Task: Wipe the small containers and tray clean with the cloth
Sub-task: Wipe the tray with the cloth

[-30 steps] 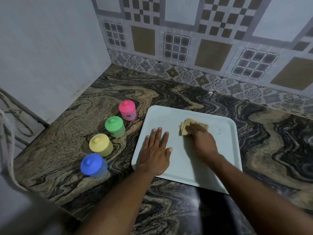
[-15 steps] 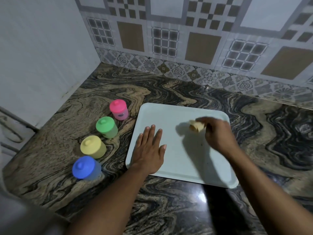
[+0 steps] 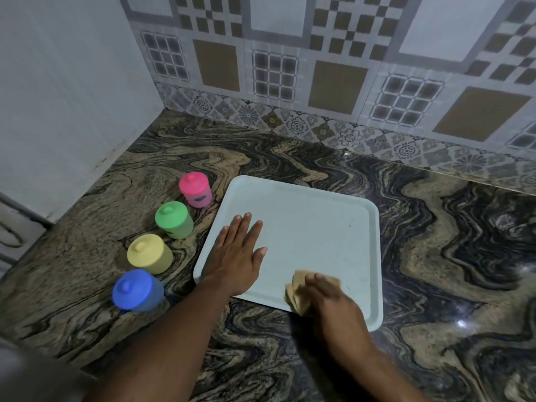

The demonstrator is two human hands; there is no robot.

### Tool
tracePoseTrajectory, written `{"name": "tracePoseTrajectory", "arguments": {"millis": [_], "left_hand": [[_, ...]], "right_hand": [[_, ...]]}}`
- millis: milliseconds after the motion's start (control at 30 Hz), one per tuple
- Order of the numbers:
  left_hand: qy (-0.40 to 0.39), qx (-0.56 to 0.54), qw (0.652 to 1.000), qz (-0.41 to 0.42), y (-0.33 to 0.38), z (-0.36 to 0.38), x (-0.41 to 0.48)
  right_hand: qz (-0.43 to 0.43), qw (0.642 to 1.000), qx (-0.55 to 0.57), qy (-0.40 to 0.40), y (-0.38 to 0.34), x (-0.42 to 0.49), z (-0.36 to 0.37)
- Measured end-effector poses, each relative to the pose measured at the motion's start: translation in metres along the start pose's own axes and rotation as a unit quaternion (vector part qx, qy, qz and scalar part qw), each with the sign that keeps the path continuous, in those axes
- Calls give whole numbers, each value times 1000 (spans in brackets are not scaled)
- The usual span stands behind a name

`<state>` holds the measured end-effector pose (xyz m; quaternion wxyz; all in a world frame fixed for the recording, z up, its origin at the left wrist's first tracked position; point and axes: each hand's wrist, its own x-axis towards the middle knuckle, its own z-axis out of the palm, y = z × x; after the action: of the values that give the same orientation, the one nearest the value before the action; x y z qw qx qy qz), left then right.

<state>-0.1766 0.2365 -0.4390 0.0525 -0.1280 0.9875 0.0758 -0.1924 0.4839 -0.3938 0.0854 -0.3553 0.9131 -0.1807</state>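
Right hand (image 3: 330, 297): fingers look laid flat over the folded tan cloth (image 3: 294, 295), pressing it down rather than pinching. Motion blur hides the thumb. A flat press makes sense, since it puts the most cloth in contact with the surface per stroke.

The cloth sits at the near edge of the tray (image 3: 304, 221), right of centre, with its folded corner overlapping the rim. Probably working the rim and near strip.

Left hand (image 3: 237, 256): palm down on the near-left part of the tray, fingers straight and slightly spread, holding nothing. I read it as a brace, because the light tray would likely slide on the polished stone counter (image 3: 435, 227) under the wiping load. It stays clear of the cloth, so the two hands don't interfere.

The tray lies flat on the counter and nothing else is on it. A small dark speck shows toward its right side, so it may need another pass.

Four lidded containers stand off the tray to its left in a diagonal row, near to far: blue container (image 3: 135, 290), yellow container (image 3: 149, 253), green container (image 3: 173, 219), pink container (image 3: 195, 190). All are upright, close together and just beside the tray's left edge. They are likely parked there to free the tray surface while staying within the left hand's reach. Can't tell whether they have been wiped.

Judgement: tray step is in hand, with the containers either done or queued.
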Motion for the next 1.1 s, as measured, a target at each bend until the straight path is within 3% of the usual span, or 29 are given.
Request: {"name": "tracePoseTrajectory", "arguments": {"millis": [67, 100, 167, 267, 333, 433, 700, 933, 1000, 1100], "left_hand": [[-4, 0, 1000, 2, 1, -1, 0], [-13, 2, 1000, 1, 0, -2, 0], [-35, 3, 999, -2, 1, -5, 1], [-86, -7, 996, -16, 6, -17, 6], [-115, -11, 993, -26, 11, -29, 12], [-131, -12, 990, -42, 22, -43, 17], [-120, 28, 991, -58, 39, -49, 31], [-115, 40, 990, -75, 61, -52, 29], [-99, 23, 995, -15, 80, -50, 23], [-143, -2, 988, 51, 105, -37, 16]], "right_hand": [[35, 996, 55, -57, 5, -1, -16], [56, 993, 90, -49, 10, 9, -28], [82, 990, 116, 25, 24, 41, -55], [100, 986, 55, 121, 56, 105, -81], [120, 987, 12, 106, 76, 145, -86], [117, 992, -47, 22, 93, 166, -65], [92, 990, -91, 63, 44, 52, -8], [72, 994, 14, -85, 24, -20, -36], [107, 991, 78, -31, 41, 1, -62], [148, 982, 46, 103, 75, 56, -92]]}}
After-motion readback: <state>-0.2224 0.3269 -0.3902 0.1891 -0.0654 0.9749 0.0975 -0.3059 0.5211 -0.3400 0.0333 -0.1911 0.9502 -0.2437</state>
